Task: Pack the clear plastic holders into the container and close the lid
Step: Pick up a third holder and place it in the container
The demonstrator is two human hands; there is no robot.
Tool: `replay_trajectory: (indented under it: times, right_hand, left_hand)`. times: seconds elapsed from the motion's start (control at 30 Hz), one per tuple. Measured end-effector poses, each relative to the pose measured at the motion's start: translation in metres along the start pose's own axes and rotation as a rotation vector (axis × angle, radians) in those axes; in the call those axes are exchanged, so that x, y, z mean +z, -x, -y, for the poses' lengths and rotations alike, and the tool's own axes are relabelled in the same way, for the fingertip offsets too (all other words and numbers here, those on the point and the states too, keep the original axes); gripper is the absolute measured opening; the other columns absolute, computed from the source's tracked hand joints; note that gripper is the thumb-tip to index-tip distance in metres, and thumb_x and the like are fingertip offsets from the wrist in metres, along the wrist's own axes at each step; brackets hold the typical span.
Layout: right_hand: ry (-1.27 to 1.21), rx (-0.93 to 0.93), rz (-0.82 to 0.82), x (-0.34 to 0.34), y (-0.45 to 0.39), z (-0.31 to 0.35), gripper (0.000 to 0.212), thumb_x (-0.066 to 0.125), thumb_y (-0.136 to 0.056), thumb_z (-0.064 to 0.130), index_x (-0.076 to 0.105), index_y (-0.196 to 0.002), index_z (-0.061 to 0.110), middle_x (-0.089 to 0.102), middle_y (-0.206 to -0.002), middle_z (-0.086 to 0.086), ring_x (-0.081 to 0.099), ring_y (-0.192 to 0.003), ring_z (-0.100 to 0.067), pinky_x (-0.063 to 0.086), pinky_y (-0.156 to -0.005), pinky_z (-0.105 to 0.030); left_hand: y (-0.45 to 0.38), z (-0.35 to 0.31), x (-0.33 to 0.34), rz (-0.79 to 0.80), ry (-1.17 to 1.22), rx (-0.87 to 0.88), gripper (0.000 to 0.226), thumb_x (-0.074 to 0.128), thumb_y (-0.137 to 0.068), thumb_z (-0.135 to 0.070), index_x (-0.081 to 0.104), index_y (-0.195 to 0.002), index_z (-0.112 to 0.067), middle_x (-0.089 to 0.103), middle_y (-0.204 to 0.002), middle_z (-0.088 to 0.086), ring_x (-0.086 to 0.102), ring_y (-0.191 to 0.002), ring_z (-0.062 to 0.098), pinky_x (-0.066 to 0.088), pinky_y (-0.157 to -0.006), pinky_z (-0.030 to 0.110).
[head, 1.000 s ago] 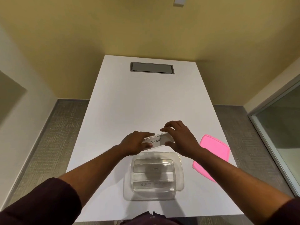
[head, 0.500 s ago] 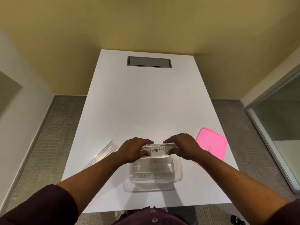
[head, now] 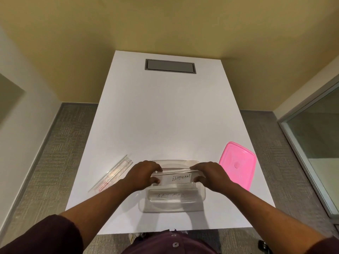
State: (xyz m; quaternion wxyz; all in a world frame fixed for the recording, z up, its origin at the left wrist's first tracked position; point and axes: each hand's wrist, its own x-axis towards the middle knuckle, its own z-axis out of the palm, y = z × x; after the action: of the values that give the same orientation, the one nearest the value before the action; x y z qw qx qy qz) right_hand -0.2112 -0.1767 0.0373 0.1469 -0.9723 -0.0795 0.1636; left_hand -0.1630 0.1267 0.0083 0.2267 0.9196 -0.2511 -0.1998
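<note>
Both hands hold one clear plastic holder with a white card insert (head: 174, 177) by its short ends, low inside the far half of the clear rectangular plastic container (head: 202, 196) that sits on the white table (head: 165, 116) near its front edge. Left hand (head: 144, 174): fingers curled over the top edge, thumb under the near face, pinching the left end. Right hand (head: 208, 174): same pinch on the right end. Holder reads as thin, rigid, light sheet plastic, judged smooth and somewhat slippery; likely to flex or crack if squeezed mid-span, so the end grip on the edges looks the sound choice and keeps fingers off the card face. Container walls are thin and probably give a little; it could slide on the smooth tabletop if pushed. Writing: card in the held holder reads "ELEPHANT", hand-lettered in black. A second holder lying lower in the container (head: 172, 196) shows faint lettering through the plastic, roughly "BAT M..."; rest not legible. Another clear plastic holder (head: 112, 174) lies on the table left of the container, near the edge, apart from it; reddish marks inside, unreadable. Pink rounded-rectangular plastic lid (head: 238, 165) lies flat to the right, not yet fitted. Grey recessed panel (head: 170, 66) at the far end of the table. No brand marks seen.
</note>
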Motion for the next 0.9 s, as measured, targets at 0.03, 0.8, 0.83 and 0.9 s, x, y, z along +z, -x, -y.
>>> replay_trajectory:
  times: [0.03,0.8,0.83,0.9]
  right_hand:
    - [-0.005,0.000,0.008,0.002,0.000,-0.002,0.048,0.074,-0.085,0.040,0.065,-0.132,0.032,0.069,-0.131,0.009,0.062,-0.121,-0.021,0.048,-0.097,-0.033]
    - [0.234,-0.001,0.095,0.040,-0.039,0.003,0.038,0.067,-0.089,0.029,0.066,-0.127,0.026,0.070,-0.127,0.002,0.064,-0.116,-0.027,0.053,-0.088,-0.036]
    - [0.251,-0.002,0.098,0.043,-0.040,0.003,0.034,0.067,-0.088,0.029,0.067,-0.122,0.025,0.072,-0.122,0.002,0.065,-0.113,-0.028,0.053,-0.085,-0.037]
    - [0.264,0.005,0.100,0.049,-0.042,0.002,0.029,0.067,-0.087,0.028,0.067,-0.116,0.024,0.073,-0.116,0.002,0.066,-0.107,-0.028,0.054,-0.081,-0.036]
  left_hand:
    - [0.001,-0.001,0.002,-0.002,-0.003,-0.006,0.041,0.073,-0.081,-0.042,0.063,-0.120,-0.031,0.066,-0.118,-0.012,0.058,-0.110,0.011,0.041,-0.087,0.024]
    - [-0.024,0.005,0.025,0.035,-0.350,-0.028,0.028,0.059,-0.089,-0.023,0.060,-0.118,-0.024,0.069,-0.113,0.000,0.067,-0.103,0.019,0.002,-0.122,0.041]
    - [-0.026,0.005,0.027,0.038,-0.388,-0.025,0.027,0.058,-0.089,-0.021,0.060,-0.115,-0.022,0.069,-0.109,0.000,0.068,-0.098,0.020,-0.002,-0.122,0.043]
    - [-0.029,0.005,0.030,0.034,-0.442,-0.024,0.024,0.057,-0.086,-0.015,0.061,-0.109,-0.021,0.068,-0.100,0.000,0.069,-0.087,0.021,-0.008,-0.121,0.045]
